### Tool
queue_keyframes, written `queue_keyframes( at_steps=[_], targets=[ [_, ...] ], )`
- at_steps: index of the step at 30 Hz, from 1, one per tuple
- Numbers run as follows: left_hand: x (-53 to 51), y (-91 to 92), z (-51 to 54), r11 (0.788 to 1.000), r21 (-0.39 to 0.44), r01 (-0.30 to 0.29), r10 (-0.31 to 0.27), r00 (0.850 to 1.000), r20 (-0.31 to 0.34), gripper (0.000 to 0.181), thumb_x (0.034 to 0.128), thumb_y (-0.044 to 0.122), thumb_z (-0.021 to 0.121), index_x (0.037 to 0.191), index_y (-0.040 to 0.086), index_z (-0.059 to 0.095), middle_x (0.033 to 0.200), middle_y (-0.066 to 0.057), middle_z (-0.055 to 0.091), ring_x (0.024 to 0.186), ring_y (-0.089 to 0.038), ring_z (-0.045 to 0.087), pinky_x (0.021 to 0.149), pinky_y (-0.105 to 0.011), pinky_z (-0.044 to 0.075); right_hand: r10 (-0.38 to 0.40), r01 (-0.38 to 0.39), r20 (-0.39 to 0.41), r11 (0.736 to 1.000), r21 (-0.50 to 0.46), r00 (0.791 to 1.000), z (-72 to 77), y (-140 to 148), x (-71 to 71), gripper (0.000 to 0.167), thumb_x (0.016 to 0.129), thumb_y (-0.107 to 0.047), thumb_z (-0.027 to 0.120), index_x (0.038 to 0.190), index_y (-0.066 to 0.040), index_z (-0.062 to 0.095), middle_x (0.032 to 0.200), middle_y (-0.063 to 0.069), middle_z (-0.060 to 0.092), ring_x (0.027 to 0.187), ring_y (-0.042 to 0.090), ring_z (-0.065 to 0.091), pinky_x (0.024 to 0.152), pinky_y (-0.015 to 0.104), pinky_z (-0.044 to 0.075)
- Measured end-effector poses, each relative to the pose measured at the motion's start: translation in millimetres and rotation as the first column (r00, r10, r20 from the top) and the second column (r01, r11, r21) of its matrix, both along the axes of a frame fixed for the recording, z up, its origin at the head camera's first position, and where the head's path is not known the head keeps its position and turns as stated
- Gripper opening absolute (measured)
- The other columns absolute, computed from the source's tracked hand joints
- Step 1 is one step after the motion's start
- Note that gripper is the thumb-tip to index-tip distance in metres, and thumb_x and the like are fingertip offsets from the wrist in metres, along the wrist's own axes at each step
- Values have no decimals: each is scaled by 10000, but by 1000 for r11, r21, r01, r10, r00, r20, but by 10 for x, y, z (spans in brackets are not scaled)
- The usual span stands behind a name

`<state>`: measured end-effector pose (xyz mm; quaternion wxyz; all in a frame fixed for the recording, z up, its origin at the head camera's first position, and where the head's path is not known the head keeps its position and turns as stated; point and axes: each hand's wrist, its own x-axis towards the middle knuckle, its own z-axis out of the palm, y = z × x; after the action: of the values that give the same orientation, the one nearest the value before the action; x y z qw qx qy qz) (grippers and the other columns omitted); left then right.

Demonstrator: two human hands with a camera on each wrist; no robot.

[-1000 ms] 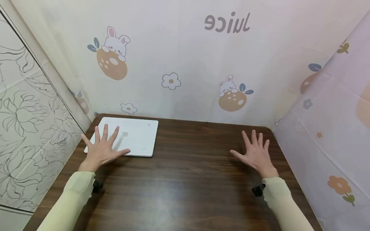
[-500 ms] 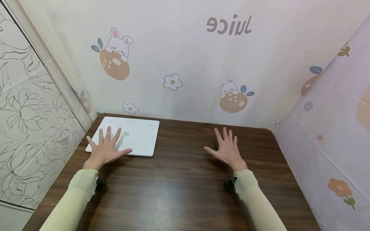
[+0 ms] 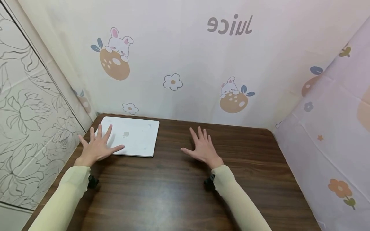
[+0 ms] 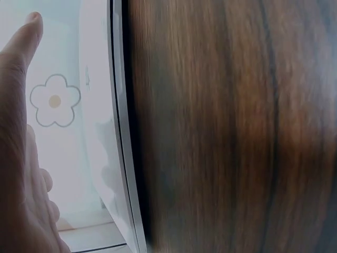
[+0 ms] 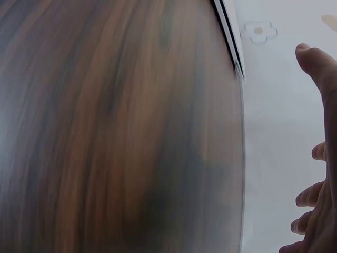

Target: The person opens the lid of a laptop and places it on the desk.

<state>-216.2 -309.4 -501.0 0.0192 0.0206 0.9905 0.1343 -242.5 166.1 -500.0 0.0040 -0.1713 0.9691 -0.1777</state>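
Note:
A closed silver-white laptop (image 3: 136,134) with an apple logo lies flat at the back left of the table. Over its left part hovers my left hand (image 3: 96,148), fingers spread, holding nothing. In the left wrist view the laptop's side edge (image 4: 124,132) shows below that hand (image 4: 21,158), and a gap appears between them. To the right of the laptop my right hand (image 3: 204,150) is held above bare wood with its fingers spread and nothing in it. The right wrist view shows its thumb and fingers (image 5: 321,158) apart, with the laptop's corner (image 5: 231,37) further off.
The dark brown wooden table (image 3: 173,186) has rounded back corners. A pale curtain (image 3: 179,48) printed with rabbits, oranges and flowers hangs directly behind it and along the right side. On the left stands a white panel (image 3: 26,112) with line-drawn flowers.
My right hand has swept left across the table toward the laptop, fingers still spread. The left hand has shifted slightly left. The laptop has stayed in place.

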Motion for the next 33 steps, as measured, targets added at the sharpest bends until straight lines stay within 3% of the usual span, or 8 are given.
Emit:
queue_keyframes(
  at_steps=[12, 33],
  targets=[
    [-54, -138, -65, 1000, 17, -9, 9, 1000, 11, 1180, 824, 894, 493, 1674, 247, -8, 1674, -329, -114, 1486, -638, -150, 919, -872, -264, 89, -89, 30, 996, -1, 996, -16, -626, 5, 1079, 853, -873, 478, 1674, -296, 84, 1732, 183, 50, 1586, 451, 45, 1253, 639, 150],
    [-92, -300, -209, 997, 67, -24, 23, 999, 25, 1160, 850, 858, 515, 1676, 217, 13, 1656, -387, -31, 1469, -677, -105, 948, -899, -195, 190, -188, 87, 982, -33, 978, -58, -1401, 58, 1061, 860, -816, 556, 1672, -293, 118, 1727, 190, 88, 1578, 461, 109, 1266, 579, 188]
  ],
)
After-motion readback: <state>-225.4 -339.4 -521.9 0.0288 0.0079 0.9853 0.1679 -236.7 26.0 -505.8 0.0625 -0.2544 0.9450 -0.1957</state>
